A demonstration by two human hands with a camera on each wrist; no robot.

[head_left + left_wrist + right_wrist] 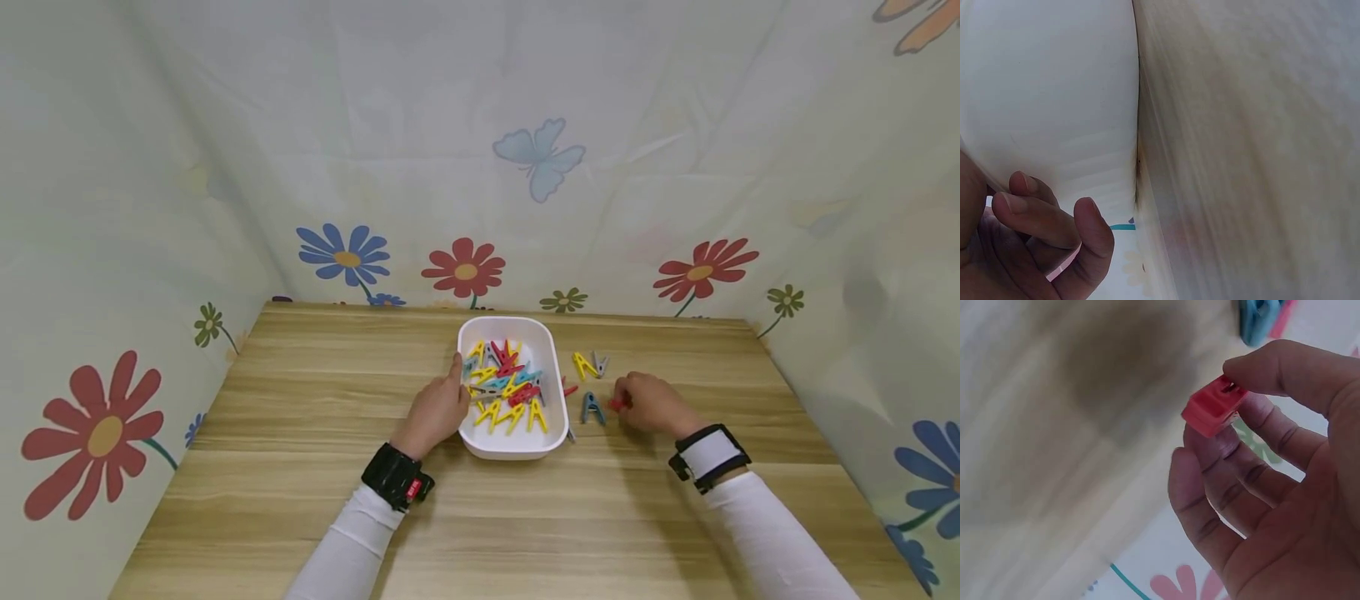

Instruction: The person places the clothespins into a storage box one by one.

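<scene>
A white plastic basin [480, 451] on the table holds several yellow, red, blue and grey clothespins. My left hand [435, 412] grips the basin's left side at the rim; in the left wrist view its curled fingers [1041, 222] lie against the outer wall. To the right of the basin, my right hand [654, 404] pinches a red clothespin [1213, 407] between thumb and fingers, low over the wood. A blue clothespin [592, 408] lies on the table between that hand and the basin.
Behind the blue one lie a yellow clothespin [584, 367] and a grey clothespin [601, 363]. Another red clothespin [570, 389] shows close beside the basin's right wall. The wood-grain table [337, 367] ends at a flower-printed cloth [405, 192] at the back and sides.
</scene>
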